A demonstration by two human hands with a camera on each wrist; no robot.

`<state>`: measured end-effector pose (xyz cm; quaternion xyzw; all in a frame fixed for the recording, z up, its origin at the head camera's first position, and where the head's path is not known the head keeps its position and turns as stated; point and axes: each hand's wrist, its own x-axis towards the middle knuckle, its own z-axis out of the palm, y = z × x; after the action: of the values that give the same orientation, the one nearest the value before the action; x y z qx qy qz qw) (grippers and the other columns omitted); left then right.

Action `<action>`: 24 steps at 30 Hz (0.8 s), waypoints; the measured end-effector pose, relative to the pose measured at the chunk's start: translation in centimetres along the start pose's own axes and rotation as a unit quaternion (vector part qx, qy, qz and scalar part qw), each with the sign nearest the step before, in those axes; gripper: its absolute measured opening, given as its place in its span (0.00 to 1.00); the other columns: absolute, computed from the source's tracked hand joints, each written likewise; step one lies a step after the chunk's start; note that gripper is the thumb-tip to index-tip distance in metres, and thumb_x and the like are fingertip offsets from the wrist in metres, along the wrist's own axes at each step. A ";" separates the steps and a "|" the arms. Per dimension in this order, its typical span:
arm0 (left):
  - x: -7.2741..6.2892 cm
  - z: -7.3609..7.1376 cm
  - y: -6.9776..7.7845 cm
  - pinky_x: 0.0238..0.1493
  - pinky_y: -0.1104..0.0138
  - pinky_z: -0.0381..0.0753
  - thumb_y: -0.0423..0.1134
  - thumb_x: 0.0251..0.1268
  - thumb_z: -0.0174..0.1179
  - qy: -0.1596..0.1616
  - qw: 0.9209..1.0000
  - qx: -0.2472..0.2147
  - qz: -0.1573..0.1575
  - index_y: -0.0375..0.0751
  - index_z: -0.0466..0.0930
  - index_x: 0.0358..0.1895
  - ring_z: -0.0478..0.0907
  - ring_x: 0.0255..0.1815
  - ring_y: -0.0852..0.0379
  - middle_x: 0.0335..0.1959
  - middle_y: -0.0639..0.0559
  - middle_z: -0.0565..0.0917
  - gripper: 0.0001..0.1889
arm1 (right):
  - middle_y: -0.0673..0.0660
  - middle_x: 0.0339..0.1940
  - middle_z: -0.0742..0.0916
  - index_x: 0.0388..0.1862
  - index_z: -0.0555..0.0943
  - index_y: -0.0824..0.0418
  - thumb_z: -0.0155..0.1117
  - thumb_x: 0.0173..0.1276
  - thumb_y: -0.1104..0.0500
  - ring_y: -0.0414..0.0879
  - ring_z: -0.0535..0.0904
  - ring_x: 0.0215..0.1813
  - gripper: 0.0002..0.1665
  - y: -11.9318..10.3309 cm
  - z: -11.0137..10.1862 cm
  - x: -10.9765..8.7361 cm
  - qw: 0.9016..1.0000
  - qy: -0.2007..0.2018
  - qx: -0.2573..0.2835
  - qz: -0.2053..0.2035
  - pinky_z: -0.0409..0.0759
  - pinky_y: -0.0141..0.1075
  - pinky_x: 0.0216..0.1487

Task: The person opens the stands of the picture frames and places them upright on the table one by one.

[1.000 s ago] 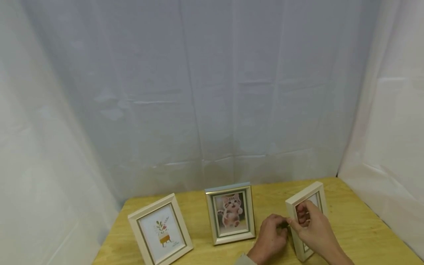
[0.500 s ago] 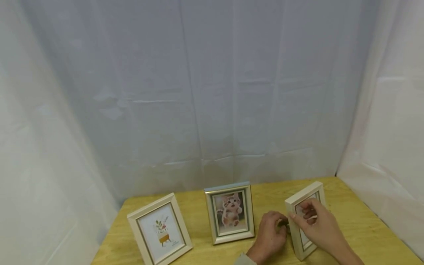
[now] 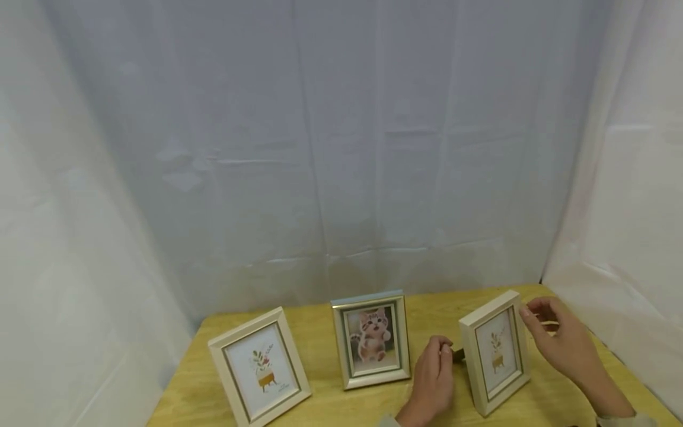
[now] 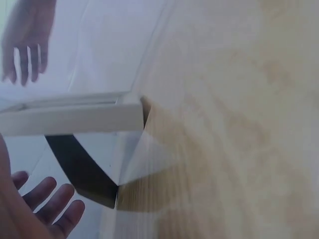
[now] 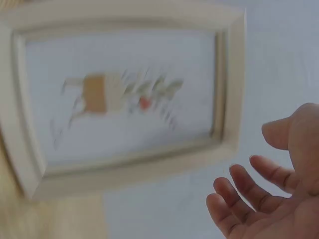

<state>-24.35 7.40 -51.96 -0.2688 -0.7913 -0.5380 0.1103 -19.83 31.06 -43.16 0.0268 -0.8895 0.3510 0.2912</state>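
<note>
A cream picture frame (image 3: pixel 497 353) stands upright at the table's right, showing a plant in an orange pot. Its dark back stand (image 4: pixel 82 172) is swung out behind and reaches the tabletop in the left wrist view. Just left of that stand is my left hand (image 3: pixel 431 379), its loosely bent fingers (image 4: pixel 60 211) close to the stand with nothing gripped. On the other side, my right hand (image 3: pixel 568 341) hovers by the frame's right edge. In the right wrist view, a gap shows between the relaxed right fingers (image 5: pixel 244 186) and the frame's border.
A gold-edged frame with a kitten picture (image 3: pixel 373 344) stands mid-table, left of my left hand. Farther left leans another cream frame (image 3: pixel 262 373) with a plant picture. White sheeting (image 3: pixel 341 178) encloses the back and sides of the wooden table (image 3: pixel 315 320).
My right hand has moved from the front of the right frame to its right side, uncovering the picture. My left hand has drawn slightly back from the stand. The frames have stayed put.
</note>
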 end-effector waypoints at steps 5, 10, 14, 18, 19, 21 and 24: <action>-0.8 0.2 0.6 0.38 0.74 0.75 0.43 0.84 0.38 -0.009 1.000 -0.017 -0.010 0.42 0.75 0.54 0.73 0.37 0.71 0.41 0.49 0.81 0.15 | 0.43 0.54 0.81 0.66 0.73 0.68 0.59 0.77 0.59 0.12 0.68 0.47 0.23 4.1 -0.7 0.1 0.999 -0.047 0.001 -0.025 0.77 0.21 0.38; -1.4 0.2 0.9 0.40 0.74 0.78 0.51 0.80 0.47 -0.082 0.992 -0.074 -0.065 0.48 0.70 0.61 0.74 0.43 0.72 0.51 0.52 0.79 0.16 | 0.67 0.64 0.81 0.75 0.65 0.70 0.55 0.79 0.60 0.13 0.67 0.53 0.30 6.7 -0.7 0.1 0.986 -0.159 0.026 -0.031 0.81 0.26 0.40; -1.3 0.4 0.8 0.43 0.73 0.78 0.54 0.74 0.56 -0.117 0.984 -0.088 -0.098 0.54 0.69 0.64 0.75 0.48 0.69 0.54 0.56 0.78 0.21 | 0.37 0.67 0.77 0.79 0.58 0.71 0.51 0.81 0.58 0.15 0.69 0.55 0.34 8.1 -0.4 0.1 0.966 -0.240 0.098 0.000 0.82 0.28 0.45; -1.3 0.6 0.5 0.50 0.72 0.79 0.54 0.75 0.56 -0.149 0.982 -0.076 -0.090 0.52 0.69 0.67 0.74 0.54 0.69 0.57 0.59 0.77 0.24 | 0.16 0.62 0.68 0.80 0.49 0.73 0.47 0.83 0.59 0.15 0.70 0.59 0.36 9.4 -0.1 -0.2 0.932 -0.310 0.185 0.025 0.81 0.26 0.51; -1.4 0.6 0.4 0.51 0.71 0.79 0.54 0.76 0.56 -0.159 0.981 -0.071 -0.083 0.51 0.69 0.68 0.74 0.55 0.69 0.58 0.59 0.76 0.24 | 0.16 0.62 0.67 0.80 0.47 0.74 0.46 0.83 0.60 0.15 0.70 0.60 0.36 9.7 0.0 -0.2 0.923 -0.325 0.203 0.028 0.81 0.26 0.53; -1.4 0.6 0.3 0.54 0.71 0.79 0.53 0.78 0.53 -0.173 0.982 -0.055 -0.054 0.49 0.68 0.69 0.73 0.58 0.69 0.61 0.56 0.76 0.24 | 0.16 0.63 0.68 0.79 0.45 0.76 0.44 0.84 0.60 0.15 0.70 0.61 0.36 10.2 0.1 -0.3 0.908 -0.347 0.231 0.040 0.81 0.25 0.54; -1.5 0.7 0.2 0.53 0.71 0.80 0.53 0.80 0.49 -0.174 0.984 -0.023 -0.005 0.48 0.67 0.71 0.73 0.60 0.67 0.63 0.52 0.76 0.24 | 0.16 0.63 0.69 0.77 0.45 0.80 0.43 0.84 0.61 0.18 0.74 0.60 0.35 10.8 0.3 -0.3 0.896 -0.359 0.257 0.037 0.83 0.28 0.55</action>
<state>-22.92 7.64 -52.75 -0.3568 -0.7870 -0.5019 -0.0384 -22.45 38.94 -50.01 0.1918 -0.8128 0.5445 -0.0785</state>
